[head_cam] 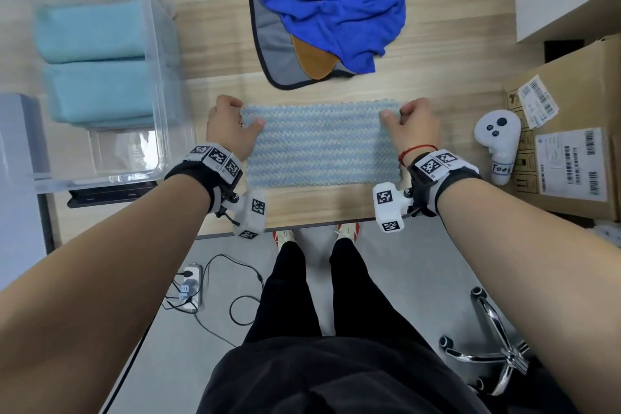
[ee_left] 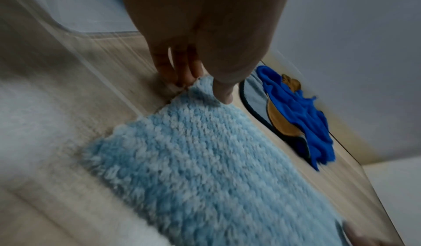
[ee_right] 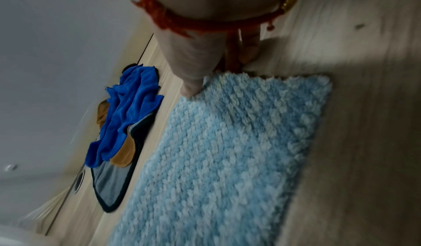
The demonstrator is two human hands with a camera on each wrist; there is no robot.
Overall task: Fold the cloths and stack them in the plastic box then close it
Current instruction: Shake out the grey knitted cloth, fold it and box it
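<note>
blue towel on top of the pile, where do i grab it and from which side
Pinch a raised fold near the middle of the blue towel, coming straight down from above. It lies crumpled over the brown cloth and grey mat, with no flat corner showing.
</note>
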